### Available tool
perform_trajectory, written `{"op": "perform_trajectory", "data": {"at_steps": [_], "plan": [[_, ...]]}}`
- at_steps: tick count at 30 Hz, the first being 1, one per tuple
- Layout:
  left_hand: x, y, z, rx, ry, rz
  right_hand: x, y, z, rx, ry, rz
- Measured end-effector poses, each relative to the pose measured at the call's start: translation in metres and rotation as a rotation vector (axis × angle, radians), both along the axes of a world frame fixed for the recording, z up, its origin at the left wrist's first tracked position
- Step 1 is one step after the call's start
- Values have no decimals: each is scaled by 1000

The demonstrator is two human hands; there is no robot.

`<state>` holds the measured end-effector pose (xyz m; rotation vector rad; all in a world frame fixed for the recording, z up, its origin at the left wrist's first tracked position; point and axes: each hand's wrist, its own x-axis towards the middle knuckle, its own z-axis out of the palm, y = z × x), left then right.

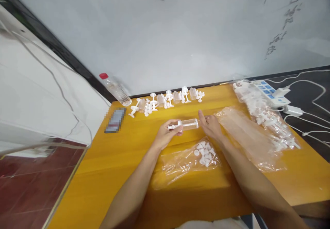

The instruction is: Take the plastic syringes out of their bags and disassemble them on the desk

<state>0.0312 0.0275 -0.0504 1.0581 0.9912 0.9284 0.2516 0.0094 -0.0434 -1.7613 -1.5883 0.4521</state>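
Head view. One clear tube (190,123) with white ends: we are holding it above the middle of the worktop (98,177), left hand (168,132) pinching its left end between the fingers. Right hand (211,125): we are placing it just beside the tube's other end, thumb raised; whether its fingers are gripping anything, we cannot tell. One clear bag (177,162), holding small white pieces (205,153): lying nearer us. One larger bag (244,132): lying at right. White plungers (168,98) and clear cups (160,101): lining the back. Bottle (117,91) and phone (115,120): occupying the left.
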Motion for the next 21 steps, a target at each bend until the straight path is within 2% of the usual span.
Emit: {"op": "perform_trajectory", "data": {"at_steps": [2,4,5,7,10,12,16,21], "plan": [[1,3,-6,-176,-35,-19,-1,-1,-6,77,-68,49],[-1,5,-9,-278,-54,-36,-2,-2,-9,135,-62,77],[-2,6,-9,-273,-73,-30,-2,-2,-9,154,-39,80],[-5,8,-11,-154,-111,-1,-1,-1,-10,98,61,78],[-9,11,-17,38,-122,29,3,1,-13,-160,273,88],[-11,14,-23,-16,-114,35,4,3,-16,-211,368,111],[-15,18,-31,-176,-116,52,3,3,-20,-79,496,166],[-19,16,-31,31,-165,32,4,2,-14,-255,593,158]]}}
